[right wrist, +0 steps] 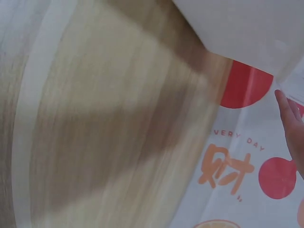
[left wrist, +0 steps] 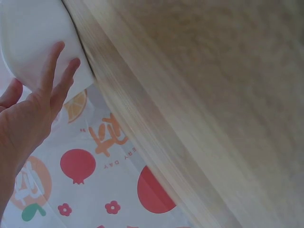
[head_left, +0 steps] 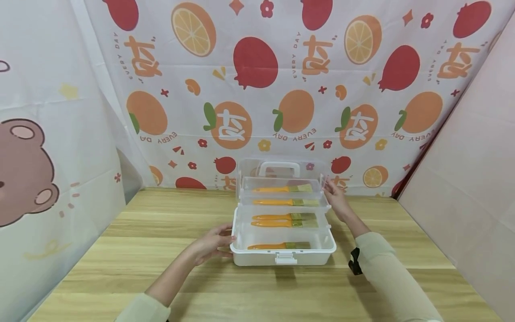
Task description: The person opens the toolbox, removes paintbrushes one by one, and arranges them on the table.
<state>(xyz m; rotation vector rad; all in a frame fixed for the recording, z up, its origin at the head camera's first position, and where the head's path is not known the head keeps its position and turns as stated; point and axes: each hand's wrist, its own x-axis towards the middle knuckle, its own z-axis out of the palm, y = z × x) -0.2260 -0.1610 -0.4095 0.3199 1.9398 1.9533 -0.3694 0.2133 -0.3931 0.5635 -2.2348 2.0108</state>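
A white plastic storage box stands with its clear lid raised and its tiered trays spread out. Orange-handled paintbrushes lie in it: one paintbrush in the bottom, others on the trays. My left hand touches the box's left side, fingers spread along the wall, as the left wrist view also shows, with the thumb by the rim. At the lid's right edge is my right hand, its extended fingers touching that edge. The right wrist view cuts off most of this hand.
The box sits on a wood-grain table, near its back edge. Behind it hangs a fruit-print cloth. White cloth panels flank the table on the left and right. A black buckle hangs at the right sleeve.
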